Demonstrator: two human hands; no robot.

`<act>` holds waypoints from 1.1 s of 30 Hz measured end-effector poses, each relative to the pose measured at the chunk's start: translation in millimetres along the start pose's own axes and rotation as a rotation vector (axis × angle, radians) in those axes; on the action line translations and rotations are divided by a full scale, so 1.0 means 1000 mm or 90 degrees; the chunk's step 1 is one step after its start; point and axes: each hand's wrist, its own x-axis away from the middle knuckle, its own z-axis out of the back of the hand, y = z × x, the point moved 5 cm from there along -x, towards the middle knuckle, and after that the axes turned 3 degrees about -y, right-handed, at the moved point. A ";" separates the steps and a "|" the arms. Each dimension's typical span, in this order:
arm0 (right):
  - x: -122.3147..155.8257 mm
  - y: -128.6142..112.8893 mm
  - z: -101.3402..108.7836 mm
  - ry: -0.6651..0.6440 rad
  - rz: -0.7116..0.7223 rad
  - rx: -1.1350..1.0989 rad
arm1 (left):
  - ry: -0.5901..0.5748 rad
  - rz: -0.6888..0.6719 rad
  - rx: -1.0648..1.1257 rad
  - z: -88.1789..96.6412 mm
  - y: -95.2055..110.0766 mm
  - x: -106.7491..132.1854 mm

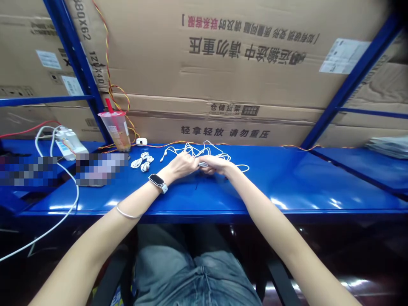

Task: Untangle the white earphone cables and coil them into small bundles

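Both my hands meet over the middle of the blue shelf. My left hand (183,165) is closed, its fingers curled around part of a white cable (208,148). Touching it, my right hand (214,164) is closed too, with a small piece of white cable showing at its fingers. Loose loops of the same cable spread on the shelf behind and to the right of my hands. Left of my left hand lie small coiled bundles of white cable (142,161). The exact grip of my fingertips is hidden.
A plastic drink cup (116,129) with a red straw stands at the back left. Beside it are a white power strip (70,142) and a small white plug (141,141). A large cardboard box (204,85) backs the blue shelf (287,178); papers (389,146) lie far right.
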 end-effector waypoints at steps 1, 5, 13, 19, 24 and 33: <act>0.000 -0.001 0.002 0.022 0.004 0.000 | -0.008 0.014 0.021 0.000 -0.001 0.000; 0.006 -0.012 0.015 0.143 0.061 -0.018 | 0.019 0.168 0.195 0.003 -0.017 0.000; 0.025 -0.046 0.015 0.176 0.374 0.060 | 0.039 0.341 1.065 -0.002 -0.032 0.004; 0.021 -0.045 0.009 0.119 0.423 0.014 | -0.051 0.297 1.245 0.003 -0.019 0.003; 0.019 -0.043 0.007 0.104 0.414 -0.032 | -0.093 0.261 1.323 0.005 -0.014 0.006; 0.024 -0.045 0.000 0.062 0.419 -0.080 | -0.196 0.303 1.319 0.006 -0.003 0.010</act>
